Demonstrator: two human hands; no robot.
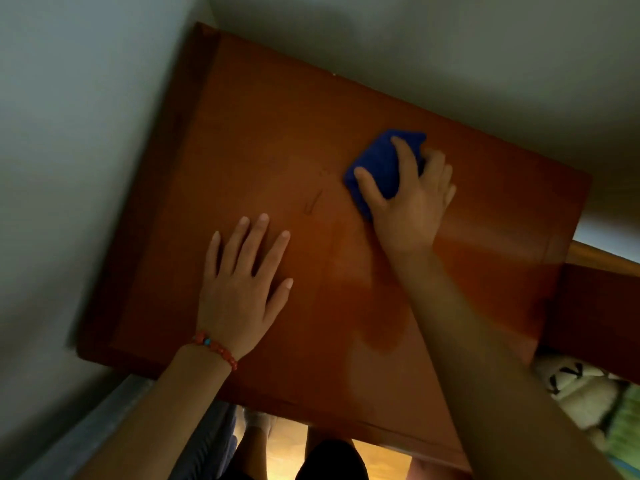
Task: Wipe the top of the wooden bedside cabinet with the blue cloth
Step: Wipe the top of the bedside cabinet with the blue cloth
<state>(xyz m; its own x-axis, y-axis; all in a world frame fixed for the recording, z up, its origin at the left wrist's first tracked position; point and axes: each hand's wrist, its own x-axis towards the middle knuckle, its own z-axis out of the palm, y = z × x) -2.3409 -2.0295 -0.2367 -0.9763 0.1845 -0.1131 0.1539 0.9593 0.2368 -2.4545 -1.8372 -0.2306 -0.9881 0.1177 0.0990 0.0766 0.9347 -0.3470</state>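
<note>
The wooden bedside cabinet [263,140] fills the middle of the view, seen from above, with a glossy reddish-brown top. A bunched blue cloth [377,168] lies on the far right part of the top. My right hand [408,199] grips the cloth, thumb and fingers curled round it, pressing it onto the wood. My left hand [242,282] rests flat on the near left part of the top, fingers spread and straight, a red bead bracelet on its wrist. A damp-looking streak shows on the wood between my two arms.
Pale walls [69,133] close in the cabinet at the left and the back. A wooden bed frame [602,299] adjoins it on the right, with a white plush toy [575,389] and green fabric below. My legs and a wooden floor [287,452] show under the front edge.
</note>
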